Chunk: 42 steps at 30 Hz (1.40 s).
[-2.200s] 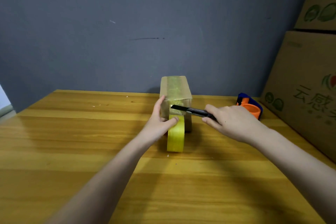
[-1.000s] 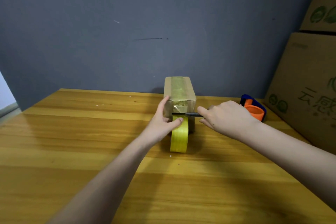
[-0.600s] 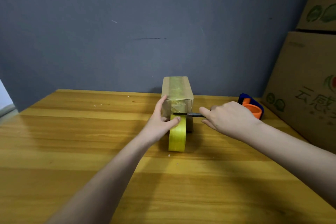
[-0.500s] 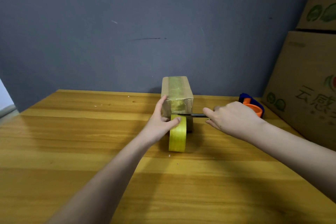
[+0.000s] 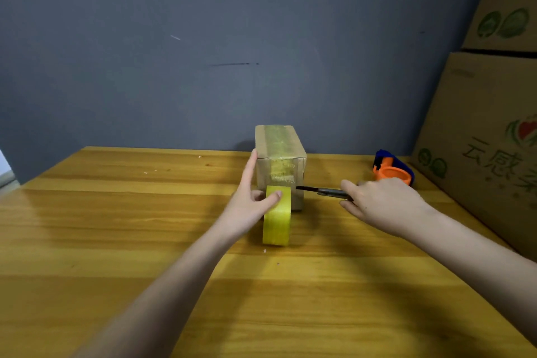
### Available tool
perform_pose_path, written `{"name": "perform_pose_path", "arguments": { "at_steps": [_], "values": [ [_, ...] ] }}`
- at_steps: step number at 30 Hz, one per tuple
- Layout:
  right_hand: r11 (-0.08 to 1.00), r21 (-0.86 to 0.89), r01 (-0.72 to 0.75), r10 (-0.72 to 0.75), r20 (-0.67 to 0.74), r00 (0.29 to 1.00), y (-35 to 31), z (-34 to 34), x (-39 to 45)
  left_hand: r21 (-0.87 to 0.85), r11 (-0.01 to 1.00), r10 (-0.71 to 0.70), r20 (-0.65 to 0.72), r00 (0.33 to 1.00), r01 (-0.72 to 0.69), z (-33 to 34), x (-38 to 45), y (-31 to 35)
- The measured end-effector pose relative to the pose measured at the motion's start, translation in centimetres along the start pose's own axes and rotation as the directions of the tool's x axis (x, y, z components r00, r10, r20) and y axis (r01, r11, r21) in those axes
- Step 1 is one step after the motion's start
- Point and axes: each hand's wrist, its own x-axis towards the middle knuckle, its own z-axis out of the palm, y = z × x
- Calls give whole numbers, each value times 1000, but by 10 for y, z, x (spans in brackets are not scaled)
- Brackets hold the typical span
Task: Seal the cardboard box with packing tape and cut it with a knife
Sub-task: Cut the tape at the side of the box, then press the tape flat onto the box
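Observation:
A small cardboard box (image 5: pixel 280 151) stands on the wooden table (image 5: pixel 116 241), with a strip of yellowish tape along its top and down its near face. A yellow tape roll (image 5: pixel 276 219) stands on edge right in front of the box. My left hand (image 5: pixel 250 206) grips the roll, thumb across its top, forefinger stretched up along the box's left side. My right hand (image 5: pixel 380 203) holds a dark utility knife (image 5: pixel 319 191), blade pointing left, its tip at the box's lower right edge just beside the roll.
An orange and blue tape dispenser (image 5: pixel 392 169) lies at the back right of the table. Large printed cardboard cartons (image 5: pixel 491 136) are stacked along the right side. A grey wall (image 5: pixel 203 52) rises behind the table.
The knife blade lay across the tape on the box's near face; my right hand has drawn it rightward, so its tip now sits at the box's right edge. My left hand stays on the roll.

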Motion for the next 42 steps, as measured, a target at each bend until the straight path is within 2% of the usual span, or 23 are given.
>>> {"name": "perform_pose_path", "arguments": {
  "at_steps": [3,5,7,9,13,15,17,20,22,24,26,29,32,33,37,39,42],
  "values": [
    [968,220,-122,116,42,992,6,7,-14,35,999,-5,-45,999,7,3,-8,-3],
    [891,402,-213,177,126,976,8,13,-24,21,1000,-12,-58,998,13,6,-12,-5],
    [715,637,-290,204,206,957,6,18,-34,-41,999,-12,-34,999,11,10,-15,-7],
    [522,787,-329,228,243,943,2,24,-41,-76,997,-16,4,1000,16,17,-19,-4],
    [184,889,-419,298,356,886,-4,40,-47,-10,1000,14,15,1000,-13,40,-21,8],
    [65,896,-439,302,402,864,-4,45,-50,85,996,36,9,999,-37,53,-19,10],
    [91,876,-474,332,422,844,-3,52,-55,218,974,48,42,998,-56,66,-16,12],
    [247,803,-543,452,401,797,-3,65,-60,472,868,110,125,986,-157,90,-14,20],
    [319,744,-588,532,373,760,-1,74,-64,629,736,163,194,967,-250,108,-16,25],
    [384,661,-645,588,364,723,0,77,-68,771,555,203,238,950,-312,125,-15,22],
    [426,597,-680,633,341,695,1,79,-72,843,406,197,297,934,-354,143,-14,19],
    [488,533,-691,650,307,696,2,85,-76,879,270,191,351,917,-393,167,-12,11],
    [527,461,-714,667,296,684,0,90,-80,901,109,249,385,889,-420,185,-8,1],
    [542,428,-723,676,290,678,-1,90,-80,908,83,277,376,884,-412,190,-6,-2],
    [583,350,-733,702,238,672,-4,93,-81,909,149,320,327,889,-388,202,3,-11],
    [613,304,-729,705,205,679,-5,95,-82,917,143,344,306,888,-372,204,4,-15],
    [596,345,-725,706,205,678,-6,100,-82,913,122,397,314,862,-388,203,5,-20]
  ]
}}
